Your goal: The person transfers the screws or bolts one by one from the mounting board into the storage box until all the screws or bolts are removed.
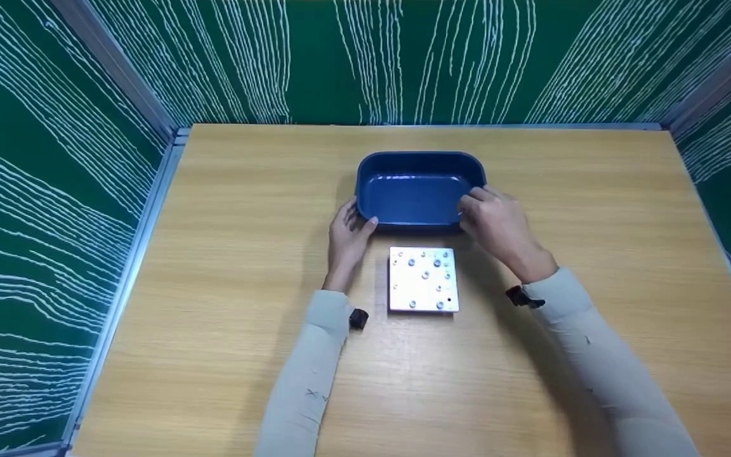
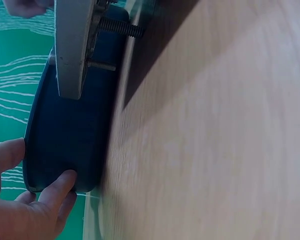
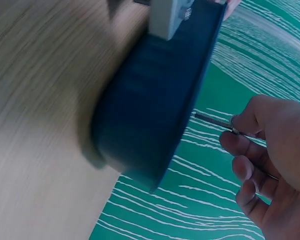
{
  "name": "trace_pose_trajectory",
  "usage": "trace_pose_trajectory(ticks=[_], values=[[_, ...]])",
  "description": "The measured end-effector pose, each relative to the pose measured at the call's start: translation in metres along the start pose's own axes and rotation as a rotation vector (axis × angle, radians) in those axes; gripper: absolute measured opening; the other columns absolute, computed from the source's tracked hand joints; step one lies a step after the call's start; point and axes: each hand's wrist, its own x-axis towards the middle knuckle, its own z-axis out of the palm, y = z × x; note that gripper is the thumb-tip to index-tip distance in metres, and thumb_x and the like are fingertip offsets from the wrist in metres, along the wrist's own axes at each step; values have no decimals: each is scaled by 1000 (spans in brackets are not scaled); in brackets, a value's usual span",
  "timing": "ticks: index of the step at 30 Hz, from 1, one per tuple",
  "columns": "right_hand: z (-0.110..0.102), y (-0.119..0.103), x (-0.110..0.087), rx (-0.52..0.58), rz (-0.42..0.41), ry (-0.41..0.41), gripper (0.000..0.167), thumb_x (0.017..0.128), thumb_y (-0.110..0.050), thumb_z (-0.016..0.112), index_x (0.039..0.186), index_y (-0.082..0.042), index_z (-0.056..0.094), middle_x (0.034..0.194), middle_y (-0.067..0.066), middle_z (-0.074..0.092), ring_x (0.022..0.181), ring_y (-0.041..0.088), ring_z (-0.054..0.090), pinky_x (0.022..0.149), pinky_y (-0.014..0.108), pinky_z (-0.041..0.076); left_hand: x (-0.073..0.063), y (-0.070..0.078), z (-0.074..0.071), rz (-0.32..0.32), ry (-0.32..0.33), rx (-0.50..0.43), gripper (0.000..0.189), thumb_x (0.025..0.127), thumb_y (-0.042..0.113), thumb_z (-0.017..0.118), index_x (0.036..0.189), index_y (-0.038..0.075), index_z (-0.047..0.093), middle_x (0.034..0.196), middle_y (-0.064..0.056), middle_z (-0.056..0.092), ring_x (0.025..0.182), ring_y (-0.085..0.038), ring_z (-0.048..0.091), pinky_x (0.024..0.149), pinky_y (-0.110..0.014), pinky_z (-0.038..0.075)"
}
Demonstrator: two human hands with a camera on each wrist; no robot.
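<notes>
A dark blue rectangular tray point(image 1: 421, 190) stands toward the back of the table. Its front left corner is held by my left hand point(image 1: 348, 240), thumb on the front and fingers round the side. My right hand point(image 1: 497, 223) is over the tray's right front rim and pinches a thin threaded screw point(image 3: 212, 120) between thumb and finger; the other fingers are loosely curled. Closer to me than the tray lies a square metal plate point(image 1: 424, 285) with several bolts set in its top. In the left wrist view, threaded bolt ends point(image 2: 121, 27) stick out of its side.
The wooden table point(image 1: 226, 266) spreads to both sides of the tray. Green panels with white wavy lines point(image 1: 378, 57) wall it in at the back, left and right. A metal frame edge point(image 1: 140, 247) runs along the left side.
</notes>
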Motion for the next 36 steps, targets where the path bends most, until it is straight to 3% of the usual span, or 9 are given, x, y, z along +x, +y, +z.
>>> trace_pose_trajectory(ticks=[11,18,22,30,36], values=[[4,12,9,7,83,-117,12,96,-1,75,107,3,77,101,21,74,94,37,69,86,52,66,-1,0,-1,-11,-10,32,67,98,9,74,158,1,44,160,-20,49,148,-33,48,124,-38,43],[4,19,17,16,99,-205,11,97,2,70,105,4,77,99,22,74,92,37,67,82,53,65,-2,-1,0,0,-2,-12,64,98,3,72,156,-3,45,158,-22,50,147,-35,49,124,-37,43],[5,23,21,10,112,-266,13,97,2,69,108,4,77,103,24,75,96,38,69,86,54,65,-2,-1,0,1,-2,2,64,98,4,72,156,-2,45,157,-22,51,147,-35,49,123,-38,43],[6,31,29,-45,58,-365,16,99,0,69,113,5,75,107,26,75,98,41,72,88,56,65,-1,0,-1,4,-3,17,65,98,6,73,157,-3,44,158,-22,51,146,-36,49,123,-39,43],[7,35,35,-63,20,-415,14,100,0,68,111,7,75,103,27,76,92,41,75,81,53,67,0,1,-1,-12,1,43,66,98,9,74,157,0,45,159,-20,50,147,-34,49,123,-38,44]])
